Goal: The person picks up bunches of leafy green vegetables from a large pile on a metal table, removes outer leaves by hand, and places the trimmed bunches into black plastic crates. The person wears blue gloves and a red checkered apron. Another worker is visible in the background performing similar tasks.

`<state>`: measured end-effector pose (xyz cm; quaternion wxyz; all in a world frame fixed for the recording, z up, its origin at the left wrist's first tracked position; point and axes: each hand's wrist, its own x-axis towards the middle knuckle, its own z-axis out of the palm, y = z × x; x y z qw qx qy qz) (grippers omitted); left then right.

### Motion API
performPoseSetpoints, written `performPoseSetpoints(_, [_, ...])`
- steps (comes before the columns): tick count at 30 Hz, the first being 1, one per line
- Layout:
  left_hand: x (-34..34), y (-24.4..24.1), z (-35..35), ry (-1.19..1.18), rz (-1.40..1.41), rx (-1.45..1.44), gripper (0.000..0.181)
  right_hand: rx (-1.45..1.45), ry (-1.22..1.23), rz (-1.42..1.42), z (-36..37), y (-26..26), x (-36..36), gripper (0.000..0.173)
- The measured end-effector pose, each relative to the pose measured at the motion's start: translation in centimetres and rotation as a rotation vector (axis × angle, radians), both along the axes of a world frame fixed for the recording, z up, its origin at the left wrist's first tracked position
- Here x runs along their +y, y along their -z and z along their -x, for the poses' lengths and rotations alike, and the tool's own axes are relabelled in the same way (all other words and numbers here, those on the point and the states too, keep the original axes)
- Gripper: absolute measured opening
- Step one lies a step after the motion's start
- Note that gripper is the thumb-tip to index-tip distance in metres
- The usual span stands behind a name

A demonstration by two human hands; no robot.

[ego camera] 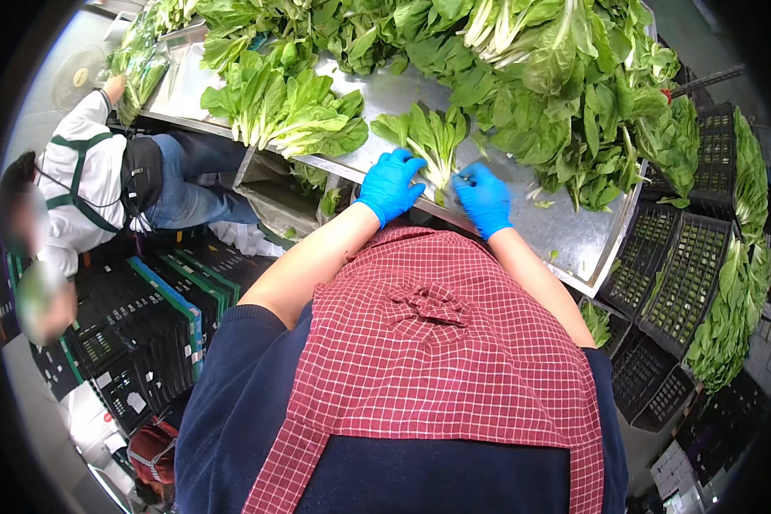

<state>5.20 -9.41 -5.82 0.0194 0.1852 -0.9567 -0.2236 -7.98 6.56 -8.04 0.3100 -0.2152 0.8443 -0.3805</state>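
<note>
On the metal worktable (pixel 556 241) before me lies a small bunch of leafy greens (pixel 438 144), its pale stem ends towards me. My left hand (pixel 390 183), in a blue glove, is at the left of the stems, thumb and index finger spread and the fingertips against the bunch. At the right of the stem base is my right hand (pixel 485 199), also gloved in blue. Its fingers are curled, and whether anything is inside them is hidden. A larger pile of greens (pixel 289 112) rests to the left at the table's near edge.
Leafy greens (pixel 552 109) are heaped along the table's back and right. Black plastic crates (pixel 687 276) stand at the right, more crates (pixel 148 315) at the left. A grey bin (pixel 279 193) sits below the near edge. Another person (pixel 90 160) handles bagged greens (pixel 138 80) at far left.
</note>
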Motion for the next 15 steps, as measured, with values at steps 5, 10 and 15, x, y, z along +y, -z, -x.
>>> performPoseSetpoints(5, [-0.2,0.1,-1.4,0.060,0.083,-0.038,0.033,0.240,-0.232,-0.224,-0.2,-0.8,-2.1,0.032])
performPoseSetpoints(10, [-0.3,-0.2,-2.5,0.048,0.062,0.063,0.030,-0.011,-0.082,0.045,1.0,1.9,-1.5,0.023])
performPoseSetpoints(15, [0.8,-1.7,-1.6,-0.169,-0.522,0.049,0.027,-0.608,0.188,0.420,0.7,0.2,-0.6,0.013])
